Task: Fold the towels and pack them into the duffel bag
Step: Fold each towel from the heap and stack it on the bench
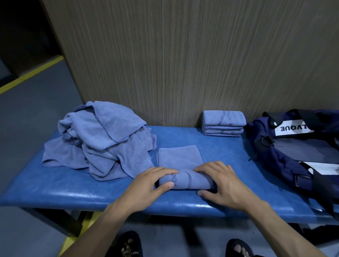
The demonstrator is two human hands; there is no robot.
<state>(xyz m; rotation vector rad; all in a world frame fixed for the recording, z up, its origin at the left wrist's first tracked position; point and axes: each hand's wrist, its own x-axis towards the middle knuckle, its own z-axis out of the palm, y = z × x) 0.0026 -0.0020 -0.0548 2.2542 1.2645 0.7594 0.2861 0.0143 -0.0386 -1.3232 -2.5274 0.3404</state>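
One periwinkle microfibre towel [183,173], half rolled, lies at the front of the blue padded surface [50,185], its roll running left to right and its flat tail pointing toward the wall. The left hand [151,183] and right hand [219,181] grip opposite ends of the roll, fingers curled over it and thumbs at its near side. One heap of loose periwinkle towels [102,139] sits left, one stack of folded towels [223,123] at the back, one navy duffel bag [280,158] right.

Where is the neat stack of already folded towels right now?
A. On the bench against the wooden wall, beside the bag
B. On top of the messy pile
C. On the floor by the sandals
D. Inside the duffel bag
A: the folded stack sits on the blue bench against the wall, just left of the duffel bag.
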